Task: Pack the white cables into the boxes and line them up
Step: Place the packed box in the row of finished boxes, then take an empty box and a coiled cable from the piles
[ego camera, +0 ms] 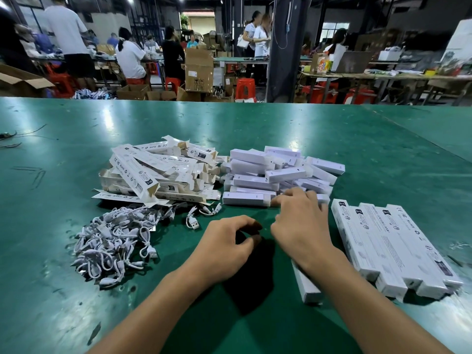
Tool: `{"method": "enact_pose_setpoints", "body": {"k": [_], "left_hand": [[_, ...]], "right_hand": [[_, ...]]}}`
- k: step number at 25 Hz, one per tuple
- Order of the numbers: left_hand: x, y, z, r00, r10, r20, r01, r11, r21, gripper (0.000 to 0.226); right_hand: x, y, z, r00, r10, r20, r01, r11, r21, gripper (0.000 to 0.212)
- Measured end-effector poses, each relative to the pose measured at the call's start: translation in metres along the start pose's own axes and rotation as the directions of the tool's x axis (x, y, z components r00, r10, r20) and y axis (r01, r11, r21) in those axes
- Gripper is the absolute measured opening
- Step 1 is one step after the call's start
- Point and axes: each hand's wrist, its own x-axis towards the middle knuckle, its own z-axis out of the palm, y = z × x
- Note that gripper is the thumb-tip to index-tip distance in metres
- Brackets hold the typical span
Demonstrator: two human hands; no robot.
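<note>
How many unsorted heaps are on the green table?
3: tangled white cables front left, printed white cardboard cartons behind them, plain white boxes at centre. Others may lie off-frame.

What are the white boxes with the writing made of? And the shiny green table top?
The white printed boxes look like thin cardboard: smooth printed outsides, but the open flaps show a dull brown inside. The green table top seems to be a rubbery or plastic mat, slightly glossy, since ceiling lights reflect off it; which one is hard to tell.
</note>
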Motion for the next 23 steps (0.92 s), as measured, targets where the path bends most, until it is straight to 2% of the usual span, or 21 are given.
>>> {"method": "enact_pose_setpoints", "body": {"k": [1, 2, 4, 5, 7, 8, 11, 13, 20, 23], "left_hand": [[0.000, -0.001, 0.000, 1.000, 0.007, -0.002, -0.007, 1.000, 0.004, 0.020], [0.000, -0.001, 0.000, 1.000, 0.015, -0.002, -0.015, 1.000, 0.003, 0.019], [0.000, -0.004, -0.005, 0.998, 0.056, -0.009, -0.055, 0.998, 0.030, 0.018], [0.001, -0.006, -0.008, 0.997, 0.080, -0.021, -0.078, 0.993, 0.091, 0.025], [0.003, -0.012, -0.015, 0.995, 0.094, -0.041, -0.082, 0.970, 0.230, 0.040], [0.004, -0.015, -0.017, 0.994, 0.097, -0.053, -0.080, 0.962, 0.261, 0.039], [0.005, -0.022, -0.016, 0.989, 0.099, -0.110, -0.068, 0.964, 0.259, 0.008], [0.006, -0.024, -0.014, 0.987, 0.101, -0.123, -0.067, 0.963, 0.260, 0.013], [0.007, -0.029, -0.013, 0.986, 0.092, -0.138, -0.058, 0.970, 0.238, 0.007], [0.006, -0.028, -0.012, 0.985, 0.109, -0.137, -0.075, 0.970, 0.232, 0.008]], "right_hand": [[-0.001, -0.004, -0.002, 0.999, -0.047, -0.026, 0.045, 0.996, -0.081, 0.044], [-0.004, -0.009, -0.003, 0.994, -0.103, -0.039, 0.099, 0.992, -0.083, 0.044], [-0.013, -0.023, 0.000, 0.985, -0.174, 0.018, 0.172, 0.981, 0.090, 0.040], [-0.019, -0.031, 0.005, 0.978, -0.200, 0.064, 0.186, 0.967, 0.175, 0.038], [-0.029, -0.043, 0.014, 0.962, -0.238, 0.136, 0.205, 0.954, 0.220, 0.040], [-0.031, -0.043, 0.019, 0.960, -0.238, 0.148, 0.204, 0.955, 0.215, 0.041], [-0.022, -0.032, 0.024, 0.971, -0.206, 0.126, 0.190, 0.973, 0.130, 0.030], [-0.010, -0.018, 0.023, 0.977, -0.177, 0.118, 0.169, 0.983, 0.074, 0.027], [0.016, 0.026, 0.014, 1.000, -0.007, 0.001, 0.007, 1.000, 0.012, 0.025], [0.013, 0.023, 0.015, 0.998, -0.035, -0.048, 0.036, 0.999, 0.018, 0.024]]}}
